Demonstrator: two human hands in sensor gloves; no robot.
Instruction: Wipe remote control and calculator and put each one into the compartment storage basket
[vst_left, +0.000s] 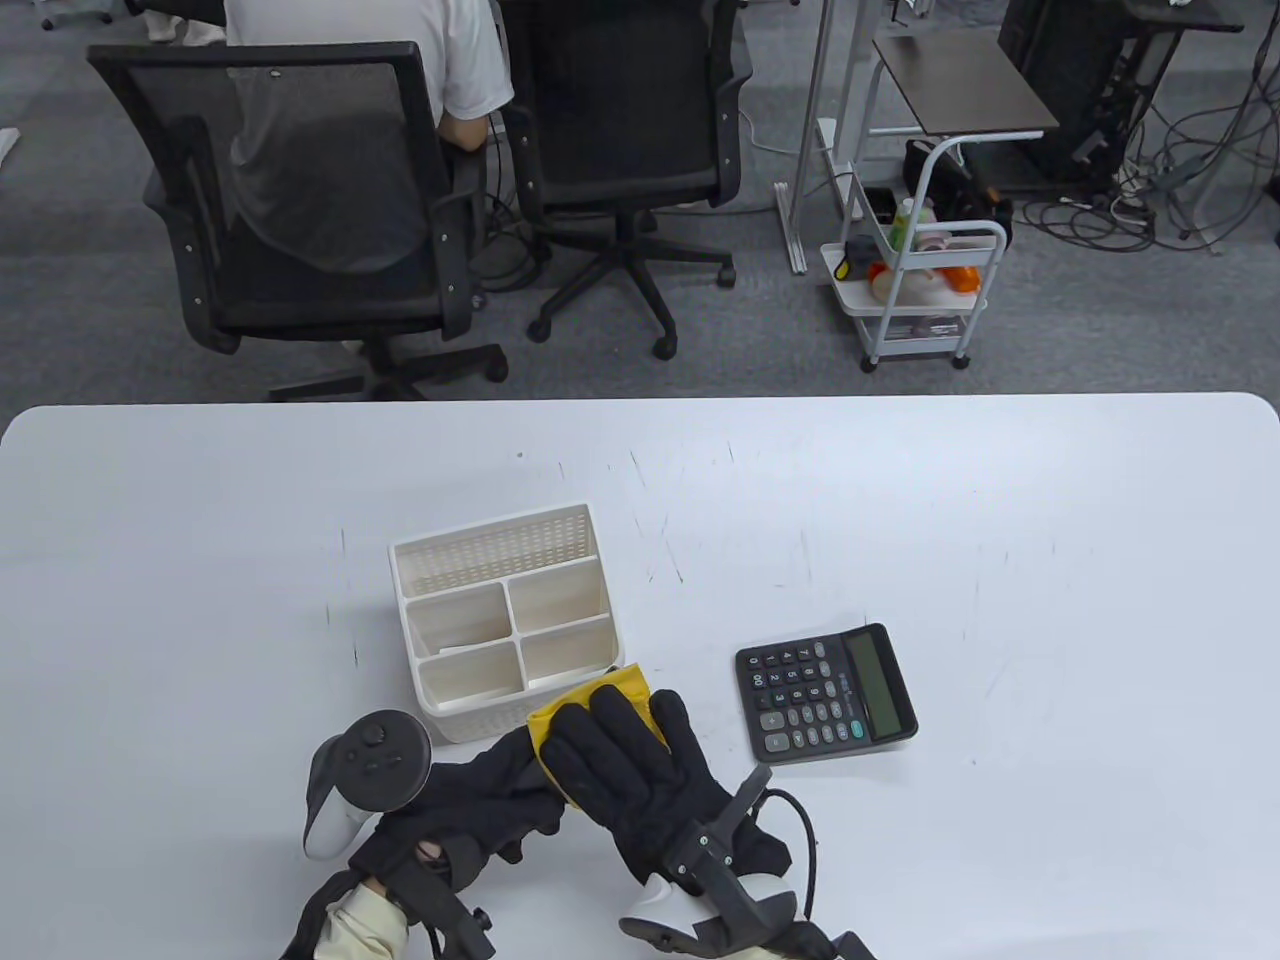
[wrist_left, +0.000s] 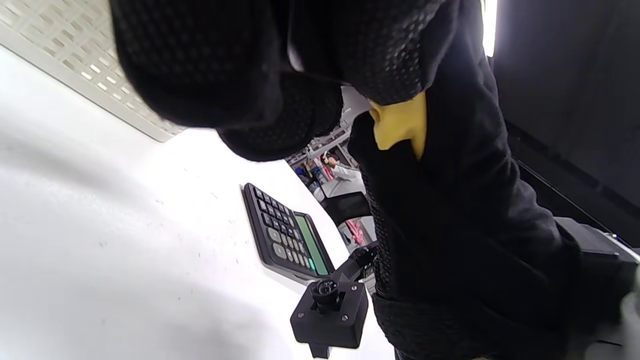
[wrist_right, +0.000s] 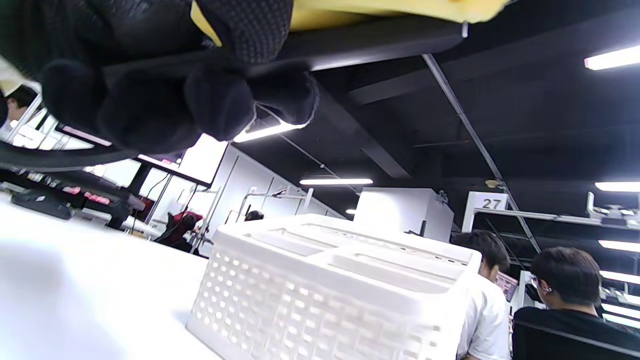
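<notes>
My left hand (vst_left: 490, 805) grips a dark, flat remote control (wrist_right: 380, 42), its fingers (wrist_right: 200, 100) curled round one end. A yellow cloth (vst_left: 610, 700) is folded over the remote. My right hand (vst_left: 620, 750) holds the cloth against it, fingers laid on top and the thumb underneath. From above, the cloth and gloves hide the remote. The black calculator (vst_left: 825, 693) lies flat on the table to the right of my hands, untouched. The white compartment basket (vst_left: 500, 615) stands just behind my hands and is empty where I can see in.
The white table (vst_left: 1050, 600) stretches wide to the right and left. Beyond its far edge are office chairs (vst_left: 300, 200), a seated person, and a small white cart (vst_left: 920, 290). The right wrist camera mount (wrist_left: 330, 310) hangs near the calculator (wrist_left: 287, 235).
</notes>
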